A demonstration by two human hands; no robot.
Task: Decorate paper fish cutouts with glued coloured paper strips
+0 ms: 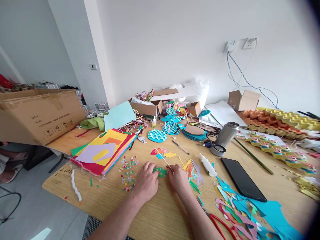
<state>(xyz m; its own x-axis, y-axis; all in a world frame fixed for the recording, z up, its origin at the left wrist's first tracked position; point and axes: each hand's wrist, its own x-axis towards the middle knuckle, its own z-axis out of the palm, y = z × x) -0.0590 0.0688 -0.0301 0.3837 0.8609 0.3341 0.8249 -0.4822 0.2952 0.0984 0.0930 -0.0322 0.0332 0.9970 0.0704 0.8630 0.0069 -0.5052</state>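
Fingers (150, 165) of the left hand (146, 181) are curled, tips down on the left edge of a small green paper cutout (160, 172). Whether they pinch it or only press it flat, I cannot tell. The right hand (178, 178) is closed in a pinch on a thin wooden stick (163, 159), which slants up and away to the left over the cutout. Both hands rest on the desk (155, 213), the cutout lying between them at the near middle.

Just beyond the stick's far end: a fish shape (162, 153) in red, blue and yellow paper, flat on the desk. Left of the left hand, a scatter of small coloured paper bits (128, 173); further left, a fanned stack of coloured sheets (105, 151). Right of the right hand, loose paper strips (192, 171), then a white glue bottle (208, 165) on its side.

Further out to the right: a black phone (241, 180) face up, and a steel flask (225, 138) lying tipped over. Near edge — red-handled scissors (220, 225) among blue and pink offcuts (270, 213).

Far side: a blue disc with a wave pattern (157, 135) and egg trays (280, 121) (yellow and orange, stacked) — and at far left a large cardboard box (37, 113).
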